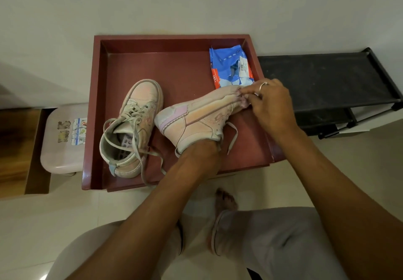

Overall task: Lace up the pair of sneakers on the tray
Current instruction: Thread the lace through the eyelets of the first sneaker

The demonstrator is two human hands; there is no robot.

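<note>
Two pale pink sneakers are on a dark red tray [135, 61]. The left sneaker [135, 127] stands upright, laced, with its loose lace ends trailing over the tray's front edge. The right sneaker [200, 116] lies tilted on its side, toe pointing right. My left hand [200, 149] is pushed inside its opening, mostly hidden, and holds it up. My right hand [270, 103], with a ring on one finger, pinches something at the sneaker's toe end; it looks like a lace. A loose lace end [233, 135] hangs below the shoe.
A blue and white plastic packet [231, 68] lies in the tray's back right corner. A black shoe rack [327, 79] stands to the right, a pink plastic stool [63, 140] to the left. The wall is close behind. My knees and a bare foot [225, 199] are below the tray.
</note>
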